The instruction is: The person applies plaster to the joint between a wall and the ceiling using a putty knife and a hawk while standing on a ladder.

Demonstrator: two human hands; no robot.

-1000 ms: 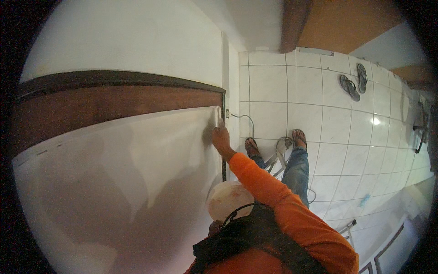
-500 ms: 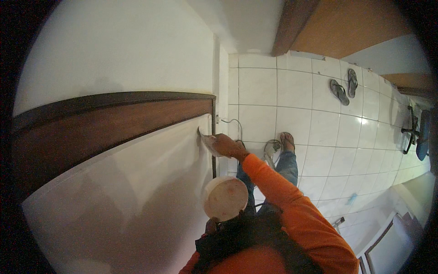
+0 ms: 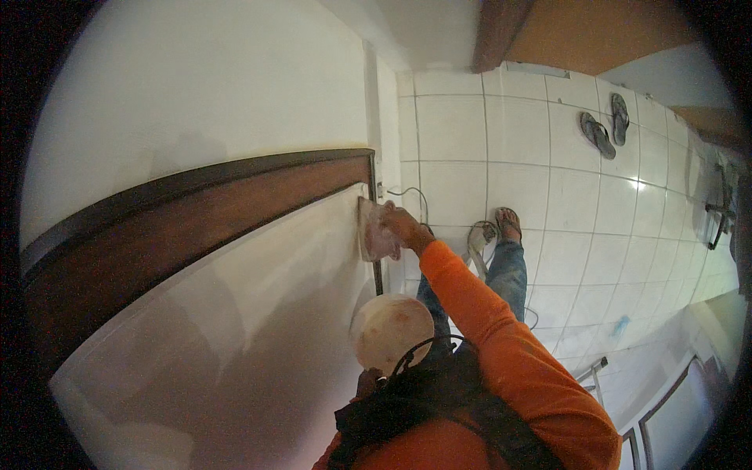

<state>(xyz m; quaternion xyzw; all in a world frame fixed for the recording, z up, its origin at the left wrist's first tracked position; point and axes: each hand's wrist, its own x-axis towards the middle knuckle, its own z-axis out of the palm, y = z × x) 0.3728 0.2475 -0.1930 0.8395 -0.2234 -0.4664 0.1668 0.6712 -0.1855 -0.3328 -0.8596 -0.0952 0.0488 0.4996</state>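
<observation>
My right hand [image 3: 407, 229] grips a wide, flat putty knife [image 3: 377, 232] with whitish residue on it. Its blade meets the right edge of a white wall panel [image 3: 266, 290], close to the dark trim. Below it, my left hand [image 3: 370, 382] is closed at the near rim of a round pale tub [image 3: 392, 329], holding it up against the wall side. The tub's inside is light, with a few reddish-brown smudges. Most of my left hand's fingers are hidden under the tub and behind a black strap.
A brown wooden board [image 3: 196, 200] with dark trim runs above the panel. A thin cable [image 3: 415, 193] curls from the wall onto white floor tiles beside my feet. A pair of sandals [image 3: 599, 135] lies at the far right, and a ladder-like frame [image 3: 591, 376] stands lower right.
My right hand has moved the putty knife to the panel's right edge and turned it so its broad face shows. The tub stays in my left hand. The view has shifted slightly.
</observation>
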